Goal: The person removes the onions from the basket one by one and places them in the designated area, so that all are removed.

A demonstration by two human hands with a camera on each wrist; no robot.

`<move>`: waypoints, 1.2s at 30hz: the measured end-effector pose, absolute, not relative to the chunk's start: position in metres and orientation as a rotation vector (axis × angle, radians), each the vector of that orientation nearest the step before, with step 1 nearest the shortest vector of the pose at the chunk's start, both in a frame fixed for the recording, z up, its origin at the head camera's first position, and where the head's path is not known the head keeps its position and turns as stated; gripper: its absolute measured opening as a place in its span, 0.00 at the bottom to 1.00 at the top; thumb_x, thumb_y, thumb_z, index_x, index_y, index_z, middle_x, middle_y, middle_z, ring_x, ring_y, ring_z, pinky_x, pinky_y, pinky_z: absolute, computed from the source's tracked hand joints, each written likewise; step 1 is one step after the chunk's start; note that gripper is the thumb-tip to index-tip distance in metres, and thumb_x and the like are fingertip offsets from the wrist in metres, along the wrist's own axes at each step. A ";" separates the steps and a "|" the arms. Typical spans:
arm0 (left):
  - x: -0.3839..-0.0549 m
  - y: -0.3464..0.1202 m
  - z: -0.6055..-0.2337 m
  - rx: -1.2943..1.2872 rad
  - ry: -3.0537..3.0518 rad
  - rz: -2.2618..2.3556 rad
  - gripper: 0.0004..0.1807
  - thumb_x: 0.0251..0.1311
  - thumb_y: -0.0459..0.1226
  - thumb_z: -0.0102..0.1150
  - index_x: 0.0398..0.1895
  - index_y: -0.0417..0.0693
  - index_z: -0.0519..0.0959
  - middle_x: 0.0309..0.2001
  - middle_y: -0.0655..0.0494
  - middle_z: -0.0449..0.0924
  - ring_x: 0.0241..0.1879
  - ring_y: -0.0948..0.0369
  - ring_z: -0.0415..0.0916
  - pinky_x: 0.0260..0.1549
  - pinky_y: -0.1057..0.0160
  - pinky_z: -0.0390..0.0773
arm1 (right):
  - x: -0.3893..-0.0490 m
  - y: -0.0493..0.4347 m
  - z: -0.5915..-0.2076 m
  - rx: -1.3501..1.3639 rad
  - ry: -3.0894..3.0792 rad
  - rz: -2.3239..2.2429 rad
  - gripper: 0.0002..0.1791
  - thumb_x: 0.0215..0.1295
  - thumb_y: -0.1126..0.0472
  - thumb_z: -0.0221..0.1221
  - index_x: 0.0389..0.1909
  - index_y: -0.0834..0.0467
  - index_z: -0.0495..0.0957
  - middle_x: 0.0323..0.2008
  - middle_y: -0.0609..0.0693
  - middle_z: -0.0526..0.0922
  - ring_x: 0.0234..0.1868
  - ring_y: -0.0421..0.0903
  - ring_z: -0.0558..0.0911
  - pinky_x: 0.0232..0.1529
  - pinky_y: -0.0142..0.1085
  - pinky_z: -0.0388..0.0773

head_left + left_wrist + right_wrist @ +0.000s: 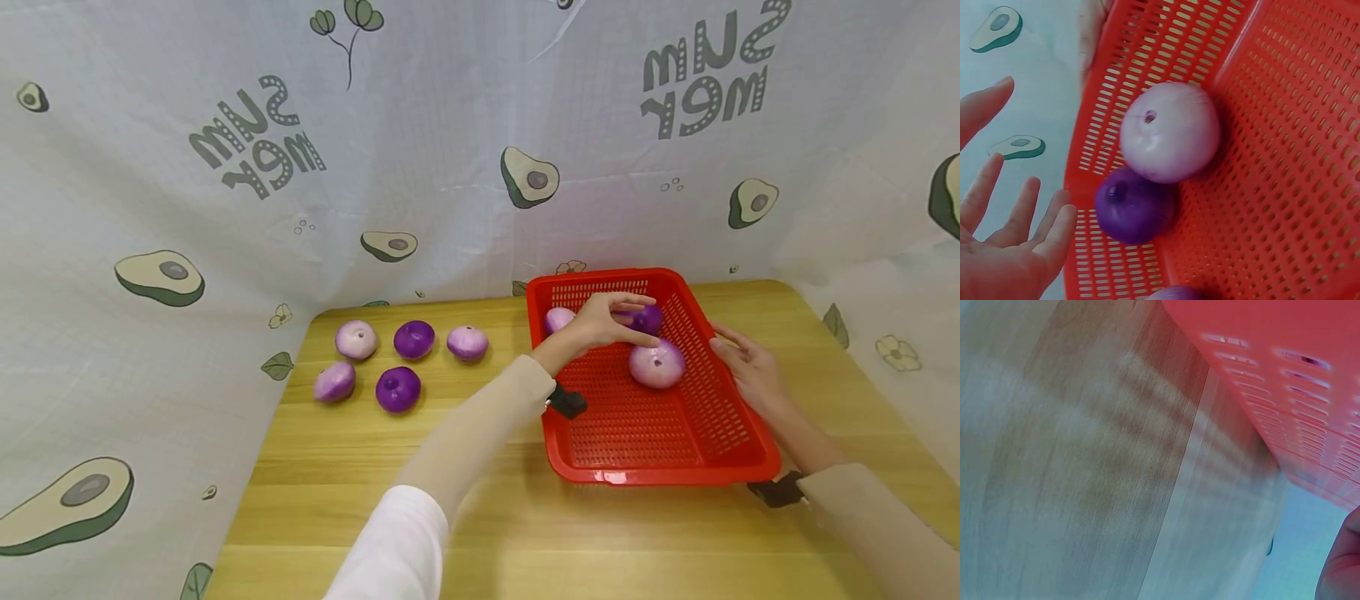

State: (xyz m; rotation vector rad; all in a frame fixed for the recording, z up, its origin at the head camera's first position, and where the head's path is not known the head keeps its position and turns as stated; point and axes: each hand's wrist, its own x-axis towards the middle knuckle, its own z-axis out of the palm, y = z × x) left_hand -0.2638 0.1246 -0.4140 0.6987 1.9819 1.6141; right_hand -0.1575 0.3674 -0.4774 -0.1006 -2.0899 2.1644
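A red plastic basket with slotted walls holds several onions. Inside are a pale purple-white onion, a dark purple onion behind it, and another pale onion near the left wall, partly covered by my left hand. My left hand hovers over the basket with nothing in it; in the left wrist view its fingers are spread apart from the onions. At the basket's right rim, my right hand grips the side, thumb over the edge. Only part of that hand shows in the right wrist view.
Left of the basket on the wooden table lie several more onions, among them a dark purple onion and a pale onion. A white cloth printed with avocados hangs behind the table and along its sides.
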 end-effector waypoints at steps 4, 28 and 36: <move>-0.261 0.132 -0.421 0.659 2.032 1.589 0.28 0.52 0.30 0.75 0.59 0.49 0.81 0.62 0.49 0.77 0.62 0.49 0.73 0.49 0.67 0.80 | -0.157 0.367 -0.477 -0.105 -2.111 2.144 0.23 0.76 0.62 0.53 0.70 0.49 0.71 0.36 0.35 0.87 0.30 0.36 0.86 0.28 0.29 0.83; -0.264 0.167 -0.467 0.585 2.159 1.488 0.30 0.47 0.27 0.77 0.58 0.46 0.82 0.57 0.51 0.81 0.59 0.62 0.75 0.54 0.72 0.74 | -0.157 0.369 -0.478 -0.072 -2.228 2.005 0.28 0.77 0.58 0.53 0.74 0.58 0.63 0.37 0.31 0.85 0.31 0.35 0.86 0.29 0.29 0.82; -0.264 0.172 -0.480 0.640 2.182 1.423 0.30 0.49 0.27 0.76 0.59 0.49 0.82 0.57 0.51 0.80 0.53 0.63 0.76 0.46 0.72 0.77 | -0.156 0.369 -0.478 -0.080 -2.175 2.075 0.27 0.76 0.59 0.54 0.73 0.55 0.66 0.36 0.35 0.87 0.31 0.36 0.86 0.29 0.29 0.83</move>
